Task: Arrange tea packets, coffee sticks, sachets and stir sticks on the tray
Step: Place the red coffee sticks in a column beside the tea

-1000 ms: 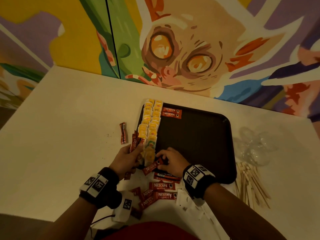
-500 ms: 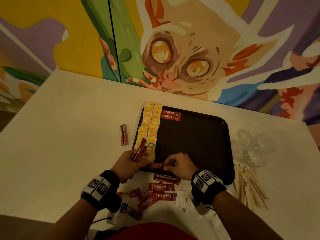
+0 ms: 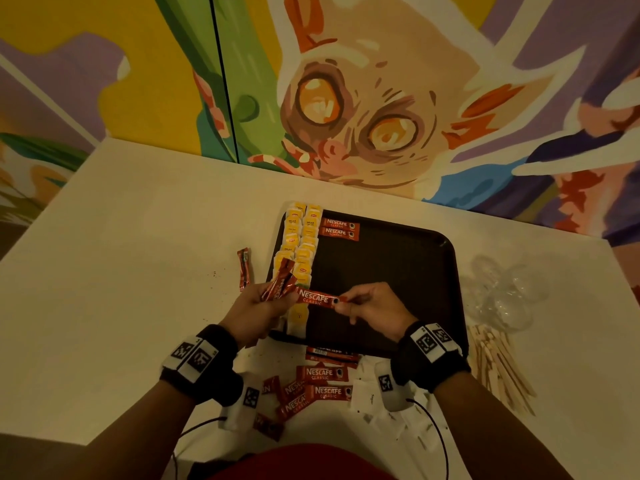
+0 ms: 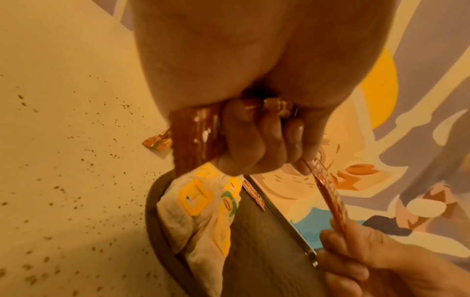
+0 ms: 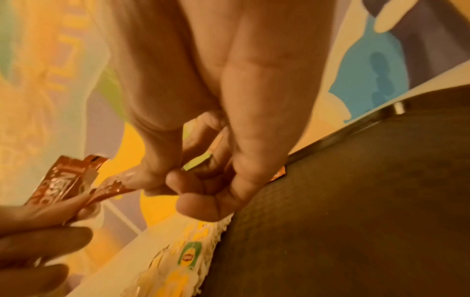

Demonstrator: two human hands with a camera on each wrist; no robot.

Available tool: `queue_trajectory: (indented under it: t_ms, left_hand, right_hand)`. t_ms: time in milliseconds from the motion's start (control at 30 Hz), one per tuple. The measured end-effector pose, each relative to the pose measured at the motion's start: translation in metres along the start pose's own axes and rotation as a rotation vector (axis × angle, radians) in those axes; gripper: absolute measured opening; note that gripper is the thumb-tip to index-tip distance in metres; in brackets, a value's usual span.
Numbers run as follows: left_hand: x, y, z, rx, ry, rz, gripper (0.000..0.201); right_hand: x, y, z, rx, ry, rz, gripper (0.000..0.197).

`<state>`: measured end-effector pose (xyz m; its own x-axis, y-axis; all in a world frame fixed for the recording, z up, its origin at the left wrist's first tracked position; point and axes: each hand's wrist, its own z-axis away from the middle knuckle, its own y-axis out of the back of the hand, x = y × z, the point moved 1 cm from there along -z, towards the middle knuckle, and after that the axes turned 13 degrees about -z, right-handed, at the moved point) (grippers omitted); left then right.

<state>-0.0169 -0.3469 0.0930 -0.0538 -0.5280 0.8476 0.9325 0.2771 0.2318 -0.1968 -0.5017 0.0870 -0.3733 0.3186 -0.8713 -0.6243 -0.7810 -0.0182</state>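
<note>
Now, far left on the white table (image 3: 121,271), one lone coffee stick (image 3: 243,269) lies just off the black tray (image 3: 398,271). Moving in, two columns of yellow tea packets (image 3: 299,244) run down the tray's left edge, and beside their far end two placed coffee sticks (image 3: 339,228) sit side by side. Over the near-left corner the left hand (image 3: 254,311) has its fingers curled round a bunch of coffee sticks (image 3: 280,284), which fans upward over the tea packets. Between the two hands stretches one held coffee stick (image 3: 320,298), label up, level above the tray; its left end meets the left hand's fingers, and the right hand (image 3: 374,311) pinches its right end between thumb and fingertips. Nearer the person, loose coffee sticks (image 3: 320,382) lie scattered on the table in front of the tray, with white sachets (image 3: 377,393) next to them. Right of the tray sits a clump of clear plastic (image 3: 502,296), and below it a pile of wooden stir sticks (image 3: 498,368) on the table.
</note>
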Motion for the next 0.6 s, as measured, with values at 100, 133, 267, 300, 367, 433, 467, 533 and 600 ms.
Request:
queue_trajectory:
  t_ms: [100,133,267,300,367,433,467,533,600]
  left_hand:
    - [0.002,-0.005,-0.005,0.07,0.011,0.019,0.022]
    - [0.002,-0.006,-0.007,0.096,0.018,0.02,0.023]
    - [0.0,-0.004,-0.015,0.147,0.05,0.025,0.026]
    - [0.0,-0.003,-0.016,0.151,0.059,0.019,0.026]
    - [0.001,0.0,-0.017,0.15,0.078,0.024,0.025]
    - [0.001,0.002,-0.018,0.141,0.086,0.03,0.025]
    - [0.001,0.002,-0.019,0.137,0.087,0.025,0.027]
    - [0.001,0.003,-0.02,0.135,0.086,0.024,0.032]
    - [0.0,0.004,-0.022,0.143,0.095,0.032,0.039]
  right_hand:
    - [0.002,0.0,-0.007,0.063,0.01,-0.132,0.008]
    - [0.001,0.0,-0.01,0.098,0.012,-0.159,0.009]
    - [-0.003,0.012,-0.029,0.269,-0.008,-0.166,0.014]
    - [-0.004,0.017,-0.036,0.31,-0.021,-0.123,0.015]
    - [-0.005,0.026,-0.05,0.384,-0.048,-0.055,0.018]
    - [-0.005,0.034,-0.067,0.458,-0.081,-0.039,0.018]
    - [-0.005,0.038,-0.075,0.494,-0.098,-0.036,0.019]
    - [-0.004,0.043,-0.089,0.547,-0.12,-0.008,0.02]
    - [-0.006,0.046,-0.102,0.583,-0.135,0.055,0.021]
